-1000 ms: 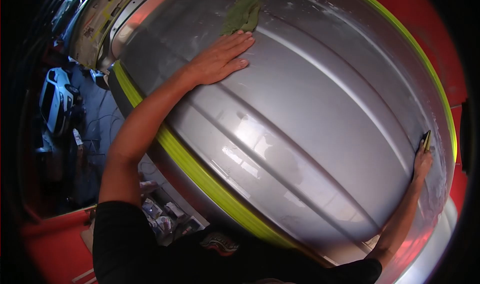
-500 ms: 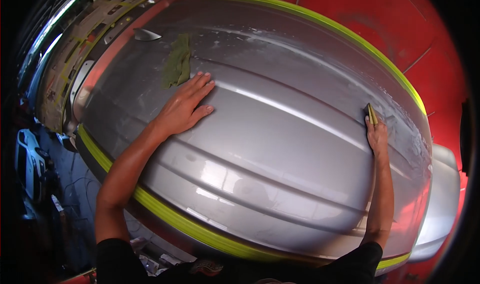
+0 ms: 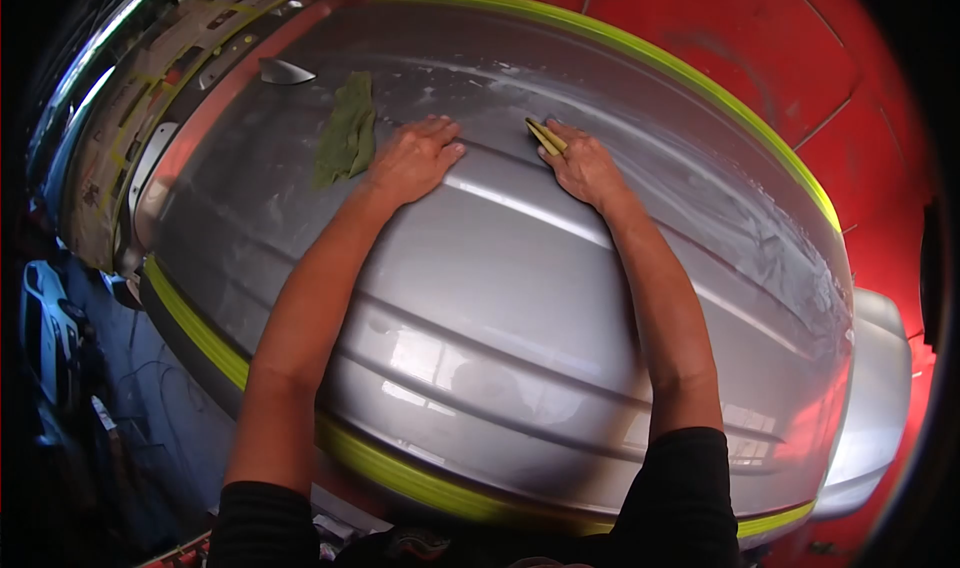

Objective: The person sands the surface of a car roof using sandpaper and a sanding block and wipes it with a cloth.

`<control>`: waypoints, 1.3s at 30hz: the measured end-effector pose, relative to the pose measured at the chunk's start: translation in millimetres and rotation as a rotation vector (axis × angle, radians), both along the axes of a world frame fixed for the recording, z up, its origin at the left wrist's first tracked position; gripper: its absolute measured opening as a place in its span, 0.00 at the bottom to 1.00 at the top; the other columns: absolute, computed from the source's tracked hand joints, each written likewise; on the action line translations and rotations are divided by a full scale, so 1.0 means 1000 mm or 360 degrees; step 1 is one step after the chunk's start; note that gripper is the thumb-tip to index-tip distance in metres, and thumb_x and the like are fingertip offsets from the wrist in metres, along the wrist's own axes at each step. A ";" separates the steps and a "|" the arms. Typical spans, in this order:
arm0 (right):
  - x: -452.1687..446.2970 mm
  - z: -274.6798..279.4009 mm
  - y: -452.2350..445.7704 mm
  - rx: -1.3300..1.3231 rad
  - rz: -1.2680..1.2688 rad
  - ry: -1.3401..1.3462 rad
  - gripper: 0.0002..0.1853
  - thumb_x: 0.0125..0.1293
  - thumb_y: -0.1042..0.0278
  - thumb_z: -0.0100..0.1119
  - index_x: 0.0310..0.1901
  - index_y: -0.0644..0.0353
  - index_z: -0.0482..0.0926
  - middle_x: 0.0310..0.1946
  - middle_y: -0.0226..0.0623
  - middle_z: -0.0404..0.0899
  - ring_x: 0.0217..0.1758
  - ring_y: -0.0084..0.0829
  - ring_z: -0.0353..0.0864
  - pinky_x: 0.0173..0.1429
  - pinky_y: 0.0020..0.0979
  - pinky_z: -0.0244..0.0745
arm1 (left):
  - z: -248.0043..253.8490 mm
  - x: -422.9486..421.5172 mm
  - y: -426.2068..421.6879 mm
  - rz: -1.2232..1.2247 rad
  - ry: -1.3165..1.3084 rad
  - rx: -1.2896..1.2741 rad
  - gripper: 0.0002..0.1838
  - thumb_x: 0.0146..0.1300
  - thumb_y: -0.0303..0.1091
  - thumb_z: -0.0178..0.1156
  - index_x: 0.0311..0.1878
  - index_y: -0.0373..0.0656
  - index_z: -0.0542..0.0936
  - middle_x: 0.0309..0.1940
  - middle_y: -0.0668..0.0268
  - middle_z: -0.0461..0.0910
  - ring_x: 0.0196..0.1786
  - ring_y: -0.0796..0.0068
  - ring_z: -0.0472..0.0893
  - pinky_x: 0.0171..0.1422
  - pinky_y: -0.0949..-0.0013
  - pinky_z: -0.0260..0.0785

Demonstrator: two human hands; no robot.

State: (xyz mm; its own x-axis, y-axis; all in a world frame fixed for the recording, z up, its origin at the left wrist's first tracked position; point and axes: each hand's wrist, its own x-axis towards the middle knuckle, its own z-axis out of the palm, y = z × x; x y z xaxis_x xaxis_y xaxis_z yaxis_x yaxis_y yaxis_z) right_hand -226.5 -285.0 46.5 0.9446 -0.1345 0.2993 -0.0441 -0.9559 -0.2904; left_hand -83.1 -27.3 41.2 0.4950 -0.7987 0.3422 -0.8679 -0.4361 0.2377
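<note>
A silver-grey car roof (image 3: pixel 480 288) with raised ribs spreads out below me. Flat on its surface rests my left hand (image 3: pixel 415 155), fingers stretched out, with nothing visible in it. A crumpled olive-green cloth (image 3: pixel 346 130) lies on the roof just left of that hand. My right hand (image 3: pixel 583 165) presses a folded piece of sandpaper (image 3: pixel 545 136), yellowish with a dark face, close to the roof. Its fingertips are partly hidden. Whitish residue (image 3: pixel 780 236) streaks the far side of the roof, right of my right hand.
Yellow-green tape (image 3: pixel 690 83) runs along the far roof edge, and more tape (image 3: pixel 200 318) lines the near edge. A shark-fin antenna (image 3: pixel 286 71) sticks up at the left. Masking paper (image 3: pixel 130 118) covers the part beyond it. A red surface (image 3: pixel 760 28) lies behind.
My right hand has swept leftward along the far side of the roof with the folded sandpaper. My left hand has slid slightly right and away from me.
</note>
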 end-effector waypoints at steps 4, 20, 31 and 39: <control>-0.081 0.020 -0.036 0.0182 -0.0232 0.0103 0.23 0.73 0.61 0.55 0.66 0.60 0.74 0.68 0.46 0.73 0.70 0.52 0.71 0.75 0.41 0.66 | 0.009 0.033 0.072 0.0216 -0.0497 0.0191 0.25 0.73 0.48 0.54 0.64 0.41 0.78 0.69 0.58 0.73 0.75 0.57 0.65 0.79 0.49 0.54; 0.038 0.015 0.015 -0.0124 0.0078 0.0126 0.26 0.72 0.55 0.56 0.67 0.60 0.73 0.61 0.54 0.77 0.65 0.56 0.74 0.71 0.44 0.69 | -0.005 0.043 0.090 0.0668 -0.0412 -0.0019 0.37 0.69 0.65 0.52 0.72 0.49 0.71 0.75 0.54 0.64 0.80 0.46 0.54 0.78 0.39 0.50; 0.043 -0.008 -0.017 -0.0088 -0.0104 -0.0094 0.24 0.71 0.56 0.58 0.64 0.60 0.76 0.55 0.58 0.80 0.57 0.57 0.80 0.63 0.44 0.75 | -0.014 0.057 0.078 0.0651 -0.0252 -0.0041 0.43 0.67 0.67 0.53 0.75 0.45 0.67 0.74 0.44 0.62 0.77 0.43 0.59 0.79 0.48 0.52; 0.007 0.012 -0.035 0.0091 -0.0367 0.0097 0.24 0.71 0.54 0.57 0.64 0.57 0.77 0.51 0.58 0.82 0.53 0.58 0.82 0.60 0.45 0.75 | -0.015 0.062 0.083 0.0555 -0.0223 -0.0075 0.42 0.68 0.66 0.53 0.75 0.43 0.66 0.75 0.44 0.60 0.77 0.45 0.59 0.80 0.51 0.52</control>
